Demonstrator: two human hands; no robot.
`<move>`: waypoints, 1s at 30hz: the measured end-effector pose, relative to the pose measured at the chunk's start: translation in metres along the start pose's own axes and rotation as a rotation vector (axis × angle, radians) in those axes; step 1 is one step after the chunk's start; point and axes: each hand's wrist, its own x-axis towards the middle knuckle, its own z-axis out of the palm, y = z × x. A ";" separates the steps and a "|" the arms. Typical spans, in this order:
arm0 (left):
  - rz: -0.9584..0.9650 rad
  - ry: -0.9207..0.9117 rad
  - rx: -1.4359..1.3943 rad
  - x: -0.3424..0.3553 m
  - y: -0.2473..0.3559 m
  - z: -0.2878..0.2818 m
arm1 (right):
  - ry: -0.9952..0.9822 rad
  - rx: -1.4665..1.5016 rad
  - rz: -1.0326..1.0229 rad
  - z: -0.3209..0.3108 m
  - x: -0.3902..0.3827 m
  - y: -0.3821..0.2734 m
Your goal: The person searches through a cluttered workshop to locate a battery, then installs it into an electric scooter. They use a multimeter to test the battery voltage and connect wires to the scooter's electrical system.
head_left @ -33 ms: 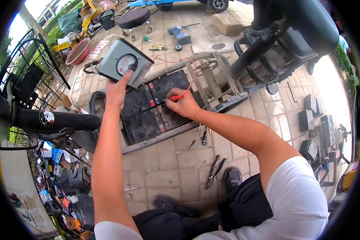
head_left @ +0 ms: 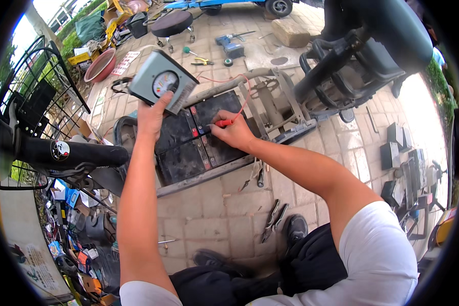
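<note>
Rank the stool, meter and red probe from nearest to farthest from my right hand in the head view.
1. Red probe: held in the right hand.
2. Meter: leftward, in the left hand.
3. Stool: upper left, beyond the meter.

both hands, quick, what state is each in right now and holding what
Left hand: closed, gripping the grey dial meter, thumb on its front.
Right hand: closed, holding the red probe over the black batteries.
</note>
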 end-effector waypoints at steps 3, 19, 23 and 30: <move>-0.072 -0.060 0.003 0.000 -0.016 0.004 | 0.070 -0.002 0.006 0.004 0.025 0.006; -0.120 -0.010 -0.120 -0.029 -0.020 0.000 | -0.003 -0.132 -0.023 0.020 0.060 0.015; -0.128 -0.024 -0.121 -0.029 -0.021 0.006 | -0.084 -0.163 0.072 0.013 0.076 0.018; -0.146 -0.041 -0.106 -0.028 -0.029 -0.001 | -0.153 -0.131 0.140 0.013 0.080 0.015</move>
